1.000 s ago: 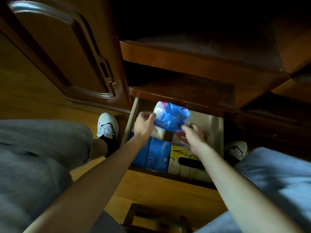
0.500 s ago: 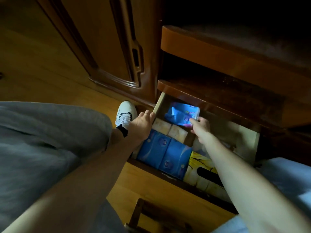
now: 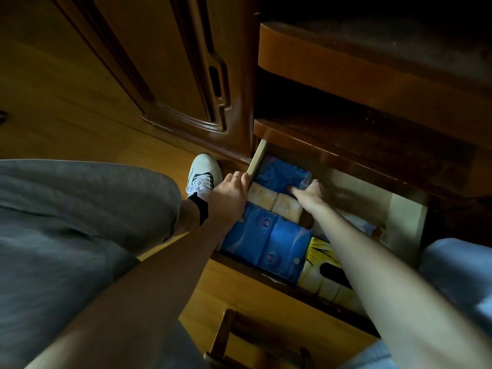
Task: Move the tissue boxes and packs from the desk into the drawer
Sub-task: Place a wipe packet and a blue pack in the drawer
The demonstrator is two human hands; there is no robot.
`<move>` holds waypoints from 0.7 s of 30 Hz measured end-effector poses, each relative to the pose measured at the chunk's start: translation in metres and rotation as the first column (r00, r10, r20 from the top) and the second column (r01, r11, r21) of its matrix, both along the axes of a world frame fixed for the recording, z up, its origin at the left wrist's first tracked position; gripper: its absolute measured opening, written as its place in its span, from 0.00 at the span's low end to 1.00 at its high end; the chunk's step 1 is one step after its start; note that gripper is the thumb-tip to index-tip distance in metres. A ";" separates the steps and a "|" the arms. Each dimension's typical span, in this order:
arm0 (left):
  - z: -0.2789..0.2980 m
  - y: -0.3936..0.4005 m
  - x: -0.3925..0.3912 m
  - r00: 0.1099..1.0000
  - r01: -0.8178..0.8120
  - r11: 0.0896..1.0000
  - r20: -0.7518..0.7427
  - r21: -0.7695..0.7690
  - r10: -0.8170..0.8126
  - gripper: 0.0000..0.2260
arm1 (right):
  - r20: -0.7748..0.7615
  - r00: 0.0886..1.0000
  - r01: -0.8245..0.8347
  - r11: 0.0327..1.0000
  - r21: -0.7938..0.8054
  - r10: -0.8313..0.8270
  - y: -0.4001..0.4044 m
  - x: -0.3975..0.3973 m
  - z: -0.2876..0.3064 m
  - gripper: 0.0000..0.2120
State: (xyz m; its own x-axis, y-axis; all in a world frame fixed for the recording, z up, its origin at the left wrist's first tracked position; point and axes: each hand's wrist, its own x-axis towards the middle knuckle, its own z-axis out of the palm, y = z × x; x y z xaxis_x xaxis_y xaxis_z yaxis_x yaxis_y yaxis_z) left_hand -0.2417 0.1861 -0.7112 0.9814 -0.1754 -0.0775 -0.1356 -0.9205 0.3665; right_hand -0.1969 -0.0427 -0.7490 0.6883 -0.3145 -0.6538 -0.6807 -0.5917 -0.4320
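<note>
With the left hand [image 3: 231, 191] gripping the drawer [image 3: 257, 161] wall, the right hand [image 3: 308, 191], fingers closed on the blue pack [image 3: 279, 177], should press it flat behind the tan packs [image 3: 274, 202].

Right hand [image 3: 308, 193] presses a blue tissue pack [image 3: 279, 177] into the drawer [image 3: 257, 158]; left hand [image 3: 230, 194] grips its side.

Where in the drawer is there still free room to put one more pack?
The bare pale patch lies at the drawer's right end, between the right hand, the yellow box and the side wall. The left half is crowded: two blue packs, two beige packs and the blue pack at the back.
</note>
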 end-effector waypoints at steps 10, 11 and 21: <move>0.057 -0.026 0.010 0.938 -0.294 0.955 -0.201 -0.037 0.281 0.17 | 0.148 0.985 -0.097 0.992 0.075 0.085 -0.037 -0.035 0.087 0.19; 0.070 -0.031 0.011 0.945 -0.265 0.964 -0.211 -0.036 0.252 0.18 | 0.171 0.979 -0.120 0.990 0.068 0.107 -0.040 -0.040 0.101 0.17; 0.283 -0.078 0.009 0.957 0.238 0.969 0.186 -0.065 -0.223 0.09 | 0.549 0.749 -0.360 0.923 -0.134 0.371 -0.101 -0.099 0.312 0.08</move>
State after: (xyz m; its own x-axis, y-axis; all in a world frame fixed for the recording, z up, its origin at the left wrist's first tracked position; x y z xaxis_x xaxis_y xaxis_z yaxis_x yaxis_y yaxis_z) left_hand -0.2322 0.1076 -0.4286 0.9102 -0.3970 0.1180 -0.4099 -0.8225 0.3943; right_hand -0.2955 -0.1437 -0.4366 0.9925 0.0287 -0.1190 -0.0562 -0.7571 -0.6509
